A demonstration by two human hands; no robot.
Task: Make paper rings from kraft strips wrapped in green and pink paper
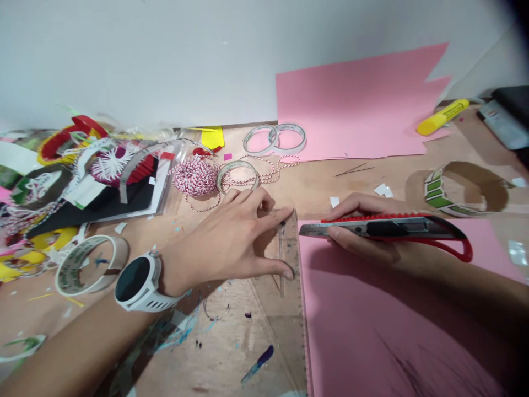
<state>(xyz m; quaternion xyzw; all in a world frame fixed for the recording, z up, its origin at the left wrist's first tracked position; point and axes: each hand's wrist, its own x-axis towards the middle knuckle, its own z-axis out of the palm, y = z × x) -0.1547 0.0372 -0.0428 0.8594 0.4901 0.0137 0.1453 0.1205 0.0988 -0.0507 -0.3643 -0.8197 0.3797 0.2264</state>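
My left hand, thumb and index finger spread apart, presses down on a clear plastic set square. The set square's long ruled edge lies along the left edge of a pink sheet of paper. My right hand is closed round a utility knife with a red and black body. Its blade points left, and the tip is near the upper end of the ruled edge. Whether the blade touches the paper, I cannot tell. A white watch is on my left wrist.
More pink paper leans on the wall behind. Tape rolls, a ball of red-and-white twine and piled craft scraps lie to the back and left. At right are a yellow highlighter and a cardboard ring.
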